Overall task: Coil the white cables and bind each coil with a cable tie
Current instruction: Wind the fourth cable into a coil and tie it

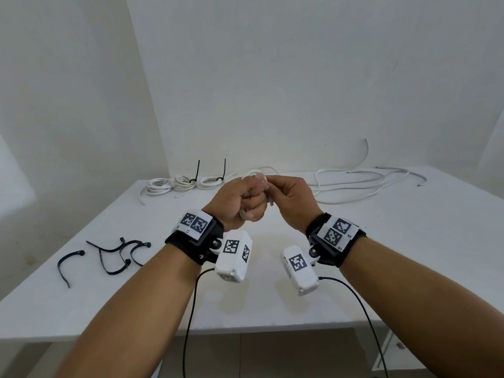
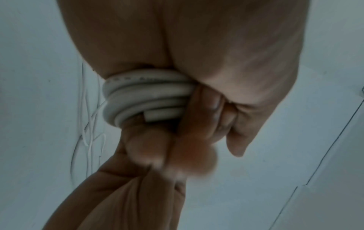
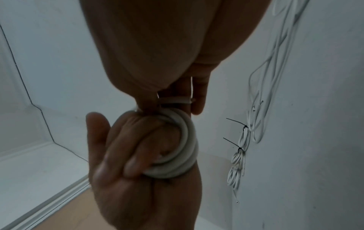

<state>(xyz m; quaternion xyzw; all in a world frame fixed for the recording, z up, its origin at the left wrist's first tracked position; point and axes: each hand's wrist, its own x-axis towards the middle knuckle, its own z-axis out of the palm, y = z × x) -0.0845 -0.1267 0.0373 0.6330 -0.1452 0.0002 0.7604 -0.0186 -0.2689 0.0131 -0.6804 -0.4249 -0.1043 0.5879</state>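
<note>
Head view | left hand (image 1: 240, 203) fist grips cable coil (image 3: 183, 149) | right hand (image 1: 291, 199) grip pinches its strand

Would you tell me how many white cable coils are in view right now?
4. Three lie in a row at the table's back left: left coil, middle coil, right coil. The left hand grips the fourth coil.

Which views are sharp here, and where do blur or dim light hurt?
Head view: bright, even, sharp, with wide-angle bending at the table edges. Left wrist view: dim, right hand motion-blurred, cable coil readable. Right wrist view: dark, backlit left hand, coil clear.
</note>
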